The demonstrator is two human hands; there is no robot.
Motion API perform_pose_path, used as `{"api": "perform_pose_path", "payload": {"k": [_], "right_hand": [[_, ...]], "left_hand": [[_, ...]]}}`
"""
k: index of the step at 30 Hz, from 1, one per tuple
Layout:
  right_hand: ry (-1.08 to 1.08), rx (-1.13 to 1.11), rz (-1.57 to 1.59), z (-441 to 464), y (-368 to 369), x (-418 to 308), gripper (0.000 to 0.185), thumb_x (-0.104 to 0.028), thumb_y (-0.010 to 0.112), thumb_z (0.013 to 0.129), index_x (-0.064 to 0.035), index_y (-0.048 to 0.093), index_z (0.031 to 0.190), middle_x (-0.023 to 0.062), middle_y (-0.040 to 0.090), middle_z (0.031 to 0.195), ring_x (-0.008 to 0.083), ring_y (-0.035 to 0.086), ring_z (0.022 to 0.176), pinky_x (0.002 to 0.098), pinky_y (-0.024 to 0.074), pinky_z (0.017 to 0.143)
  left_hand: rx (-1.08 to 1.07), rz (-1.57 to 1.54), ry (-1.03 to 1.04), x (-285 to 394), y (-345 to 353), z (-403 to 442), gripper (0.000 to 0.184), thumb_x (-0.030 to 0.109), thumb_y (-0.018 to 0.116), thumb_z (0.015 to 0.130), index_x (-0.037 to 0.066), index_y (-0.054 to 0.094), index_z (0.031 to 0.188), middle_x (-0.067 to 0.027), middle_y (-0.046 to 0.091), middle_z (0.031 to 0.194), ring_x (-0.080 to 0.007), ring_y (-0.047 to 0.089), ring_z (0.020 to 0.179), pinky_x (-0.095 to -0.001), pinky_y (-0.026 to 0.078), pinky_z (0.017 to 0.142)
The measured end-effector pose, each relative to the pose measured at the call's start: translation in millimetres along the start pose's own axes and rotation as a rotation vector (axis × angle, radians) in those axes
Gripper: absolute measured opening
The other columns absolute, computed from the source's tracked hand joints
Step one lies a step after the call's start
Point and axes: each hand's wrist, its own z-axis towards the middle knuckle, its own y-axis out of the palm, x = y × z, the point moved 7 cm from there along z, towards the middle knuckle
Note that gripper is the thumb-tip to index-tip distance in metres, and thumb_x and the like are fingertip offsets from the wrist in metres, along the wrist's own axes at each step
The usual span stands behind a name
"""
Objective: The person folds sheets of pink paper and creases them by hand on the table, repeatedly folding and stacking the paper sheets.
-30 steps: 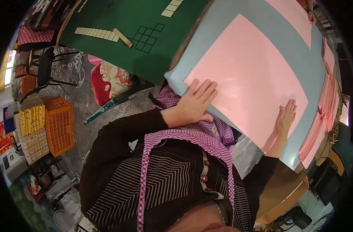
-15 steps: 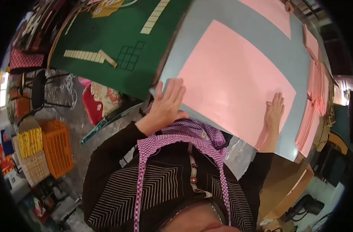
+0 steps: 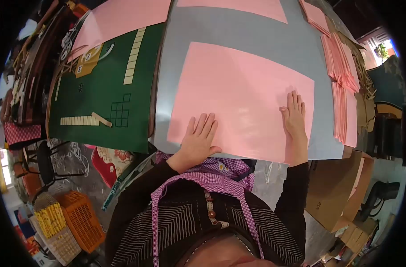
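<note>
A large pink sheet (image 3: 243, 98) lies flat on the grey table (image 3: 238, 29) in front of me. My left hand (image 3: 199, 139) rests on its near left part, fingers outstretched and thumb pointing right. On the sheet's right side lies my right hand (image 3: 295, 115), palm down with the fingers straight. Neither hand grips anything. Farther back on the same table is a second pink sheet (image 3: 238, 8), cut off by the top of the view.
Stacks of folded pink sheets (image 3: 341, 66) line the table's right edge. To the left, a green table (image 3: 89, 98) carries cream strips (image 3: 134, 55), a yellow card piece (image 3: 88, 60) and another pink sheet (image 3: 123, 18). An orange crate (image 3: 82, 220) and a cardboard box (image 3: 336, 191) stand below.
The view has turned, so the tables sit straighter. My left hand has come onto the sheet's near left part from its left edge. My right hand stays on the right side.
</note>
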Motion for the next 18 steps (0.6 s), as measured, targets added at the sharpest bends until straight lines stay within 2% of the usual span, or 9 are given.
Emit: {"api": "perform_pose_path", "payload": {"k": [4, 6, 8, 10, 12, 14, 15, 17, 18], "right_hand": [[-0.021, -0.012, -0.006, -0.9, -2.9, -0.5, 0.058, -0.035, 0.037, 0.098, -0.0034, 0.028, 0.146, 0.0175, 0.023, 0.153, 0.0356, 0.018, 0.142, 0.0479, 0.0122, 0.115], [0.027, -0.025, 0.002, 1.8, -8.1, -2.7, 0.061, -0.036, 0.04, 0.097, -0.0034, 0.026, 0.147, 0.0185, 0.021, 0.154, 0.0361, 0.015, 0.143, 0.0488, 0.0111, 0.115], [0.018, -0.07, 0.044, 7.9, -15.4, -20.7, 0.064, -0.038, 0.044, 0.095, -0.0029, 0.028, 0.146, 0.0187, 0.02, 0.154, 0.0363, 0.014, 0.144, 0.0497, 0.0095, 0.115], [-0.059, -0.06, 0.066, 22.8, -20.2, -47.8, 0.067, -0.041, 0.047, 0.093, -0.0025, 0.03, 0.145, 0.0187, 0.02, 0.154, 0.0364, 0.013, 0.144, 0.0505, 0.0083, 0.115], [-0.149, -0.107, 0.148, 35.9, -35.1, -95.7, 0.069, -0.044, 0.05, 0.091, -0.0016, 0.033, 0.144, 0.0197, 0.022, 0.153, 0.0368, 0.014, 0.144, 0.0501, 0.0088, 0.115], [-0.281, -0.126, 0.189, 50.6, -17.1, -135.7, 0.069, -0.044, 0.05, 0.091, -0.0015, 0.034, 0.143, 0.0199, 0.024, 0.152, 0.0363, 0.015, 0.143, 0.0489, 0.0114, 0.115], [-0.271, -0.12, 0.187, 58.0, -6.1, -143.5, 0.069, -0.044, 0.05, 0.091, -0.0015, 0.034, 0.143, 0.0199, 0.024, 0.152, 0.0363, 0.015, 0.143, 0.0489, 0.0114, 0.115], [-0.439, -0.083, 0.326, 67.4, 7.3, -163.2, 0.067, -0.042, 0.05, 0.091, -0.0004, 0.034, 0.142, 0.0206, 0.026, 0.151, 0.0358, 0.017, 0.143, 0.0469, 0.0141, 0.115], [-0.438, -0.08, 0.33, 75.1, 9.5, -158.2, 0.067, -0.042, 0.05, 0.091, -0.0004, 0.034, 0.142, 0.0206, 0.026, 0.151, 0.0358, 0.017, 0.143, 0.0469, 0.0141, 0.115]], "left_hand": [[0.02, -0.006, 0.044, 4.3, 0.7, 2.1, 0.084, 0.05, 0.059, 0.081, -0.01, 0.037, 0.136, -0.0261, 0.027, 0.149, -0.0416, 0.024, 0.139, -0.0561, 0.013, 0.112], [-0.001, 0.006, -0.019, 0.0, 5.4, 2.7, 0.084, 0.05, 0.059, 0.082, -0.01, 0.037, 0.137, -0.0267, 0.026, 0.149, -0.0426, 0.023, 0.139, -0.0561, 0.012, 0.112], [-0.004, 0.01, 0.042, 3.3, 6.8, 1.4, 0.085, 0.05, 0.059, 0.083, -0.011, 0.035, 0.138, -0.0269, 0.024, 0.15, -0.0431, 0.021, 0.14, -0.0559, 0.01, 0.113], [-0.026, -0.02, -0.028, -1.4, 11.9, 1.1, 0.087, 0.05, 0.059, 0.083, -0.011, 0.032, 0.139, -0.0268, 0.023, 0.151, -0.0432, 0.019, 0.14, -0.0559, 0.01, 0.113], [-0.018, -0.026, 0.015, 2.3, 7.4, 1.9, 0.087, 0.048, 0.06, 0.083, -0.011, 0.03, 0.139, -0.0268, 0.021, 0.151, -0.044, 0.017, 0.141, -0.0566, 0.009, 0.112], [-0.077, -0.052, -0.034, -0.4, 11.1, 2.3, 0.087, 0.048, 0.061, 0.083, -0.011, 0.029, 0.139, -0.0269, 0.019, 0.152, -0.0444, 0.015, 0.141, -0.0571, 0.01, 0.112], [-0.05, 0.0, -0.009, 0.4, 12.5, 1.8, 0.088, 0.048, 0.061, 0.083, -0.011, 0.029, 0.139, -0.0268, 0.018, 0.152, -0.0442, 0.014, 0.142, -0.0576, 0.009, 0.112], [-0.06, 0.005, -0.011, 0.3, 14.7, 2.0, 0.088, 0.048, 0.06, 0.083, -0.011, 0.029, 0.14, -0.0266, 0.017, 0.152, -0.0439, 0.013, 0.142, -0.0577, 0.009, 0.112], [-0.07, 0.006, -0.023, -0.9, 15.6, 1.8, 0.089, 0.049, 0.06, 0.083, -0.011, 0.028, 0.14, -0.0264, 0.017, 0.152, -0.0435, 0.012, 0.142, -0.0579, 0.008, 0.112]]}}
